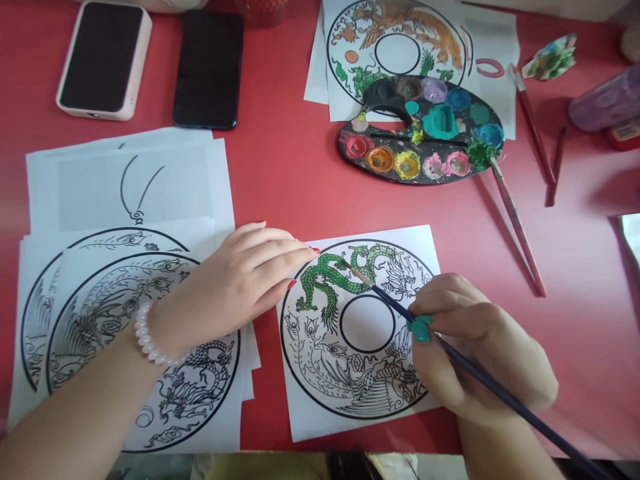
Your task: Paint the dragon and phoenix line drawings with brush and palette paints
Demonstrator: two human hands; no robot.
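Note:
Pinched in my right hand (480, 340) is a thin paintbrush (453, 350) with a dark blue handle. Its tip touches the dragon on a line drawing (320, 373), a ring with a dragon above and a phoenix below. Much of the dragon's body is painted green; its head at the right is unpainted. My left hand (255, 267), a beaded bracelet on its wrist, lies flat with fingers stretched to the drawing's upper left edge. Beneath that arm is a stack of similar unpainted sheets (125, 293).
A paint palette (425, 137) with several colours overlaps an orange-and-green painted sheet (345, 47). A second brush (517, 227) leans on its green well. More brushes (535, 127) lie right. A black phone (209, 70) and a white device (105, 60) lie at the back left.

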